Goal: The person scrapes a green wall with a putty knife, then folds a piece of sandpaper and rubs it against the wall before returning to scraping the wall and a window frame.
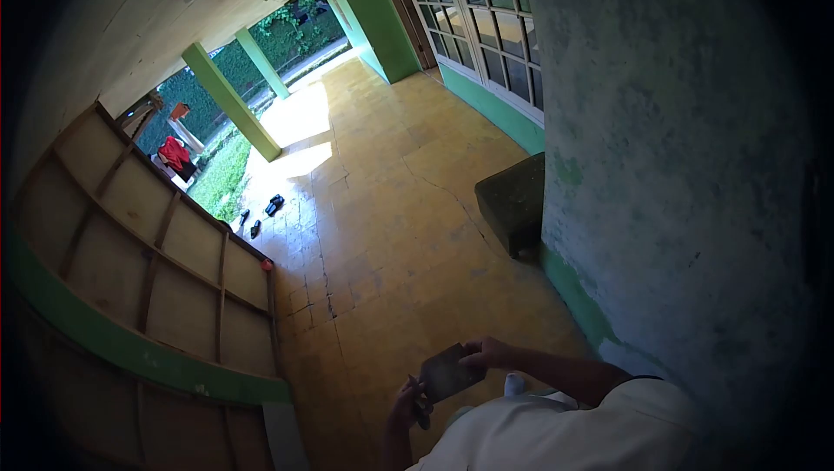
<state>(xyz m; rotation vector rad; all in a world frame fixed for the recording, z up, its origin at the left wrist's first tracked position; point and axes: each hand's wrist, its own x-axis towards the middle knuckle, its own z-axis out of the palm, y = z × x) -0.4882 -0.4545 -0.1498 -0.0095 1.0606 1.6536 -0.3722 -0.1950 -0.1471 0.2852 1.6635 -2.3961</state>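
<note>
Holding a flat dark plate low in front of the body, tilted, just ahead of the pale shirt. Right hand pinches its right end, thumb and fingers closed on the edge. Left hand is at the plate's left end, fingers curled around a narrow dark piece; cannot tell whether that piece belongs to the plate.

Below and ahead of the grip: yellowish tiled floor, cracked in places. Left of the grip: wooden panel with cross strips and a green band. Right of the grip: grey stained wall, green along its foot. Ahead and right, well apart from the hands: dark box-shaped seat against the wall. Farther ahead: paned windows. Ahead and left: dark sandals on the floor, green pillar behind them, red cloth outside near grass.
</note>
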